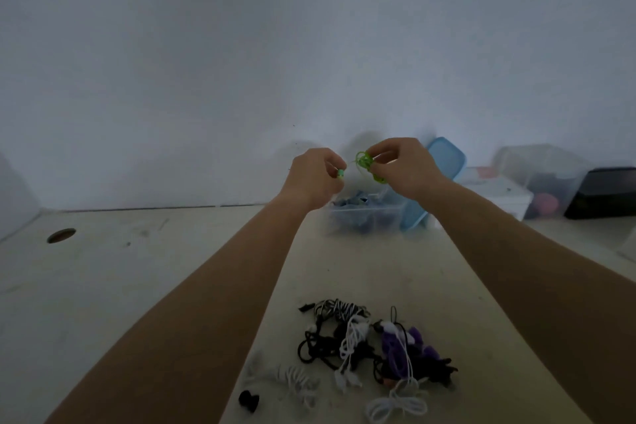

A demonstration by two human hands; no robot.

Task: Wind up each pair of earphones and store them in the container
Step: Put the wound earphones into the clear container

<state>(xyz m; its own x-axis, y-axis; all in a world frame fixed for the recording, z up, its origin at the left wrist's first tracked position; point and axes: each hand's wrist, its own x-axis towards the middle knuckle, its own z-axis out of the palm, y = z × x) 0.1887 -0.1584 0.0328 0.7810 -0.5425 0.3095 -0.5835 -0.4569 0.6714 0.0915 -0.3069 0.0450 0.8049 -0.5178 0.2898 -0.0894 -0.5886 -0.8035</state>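
Right hand (401,167) pinches coiled green earphones (368,163), raised above the container (364,215), likely for a short drop. Left hand (316,177) pinches the free end (340,173) taut. Tangled pile (371,344) waits near on the table (137,268).

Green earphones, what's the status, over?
Right hand holds green earphones coil. Left hand pinches its loose end. Open clear container beyond, blue lid leaning beside. Nothing blocking.

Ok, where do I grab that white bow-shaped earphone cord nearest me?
Probably pinch the white cord at its middle, where the loops cross, coming from above. It lies flat on the table, loops spread to both sides.
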